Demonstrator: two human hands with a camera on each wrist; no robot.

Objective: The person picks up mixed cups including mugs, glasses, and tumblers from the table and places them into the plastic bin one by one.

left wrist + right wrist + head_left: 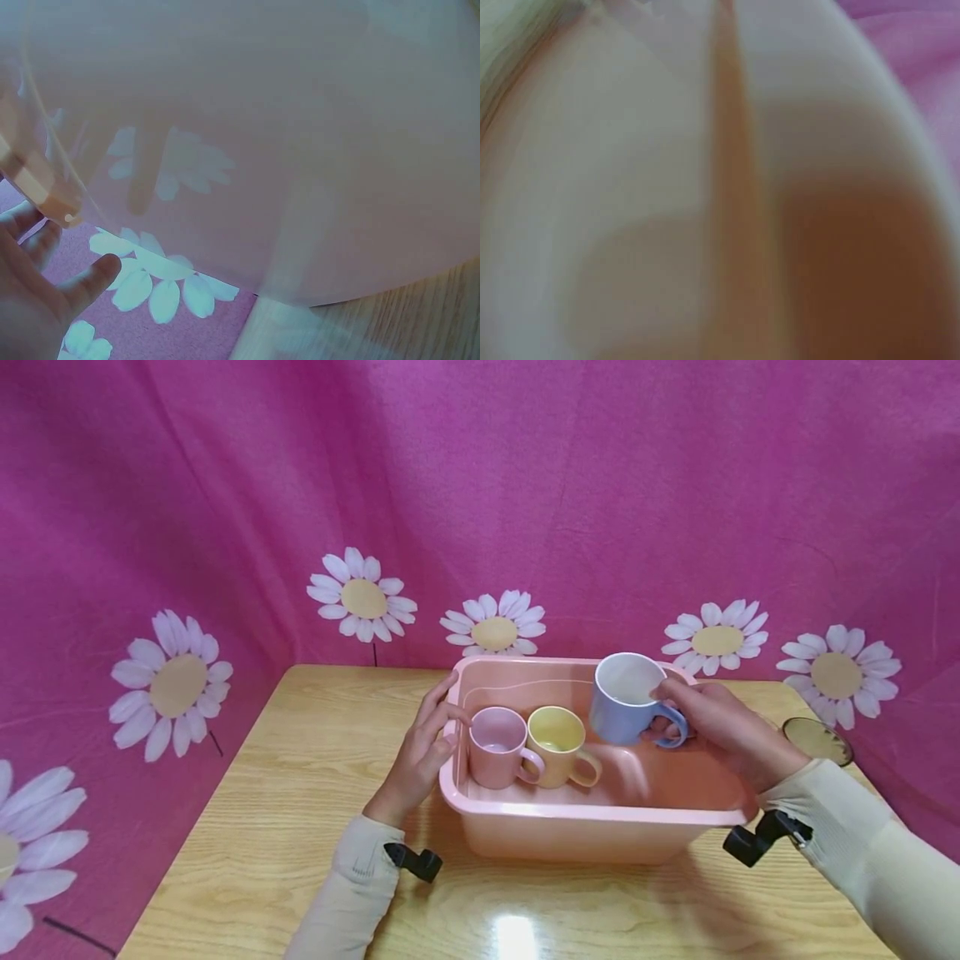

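My right hand [708,718] holds a blue mug [618,718] with a white inside, thumb at its rim and fingers by the handle. The mug is upright, over the right half of a pink plastic basin [562,812]. Inside the basin, at its left end, a pink mug [495,764] and a yellow mug [551,768] stand side by side, handles to the right. My left hand [416,760] rests at the basin's left rim, one fingertip close to the pink mug. In the left wrist view the thumb of the left hand [37,292] stands apart from the rim.
The basin stands on a wooden table [300,777]. A dark, round, see-through rim [817,741] shows behind the right wrist at the table's right side. A magenta cloth [525,485] with daisies hangs behind and to the left. The right wrist view is blurred.
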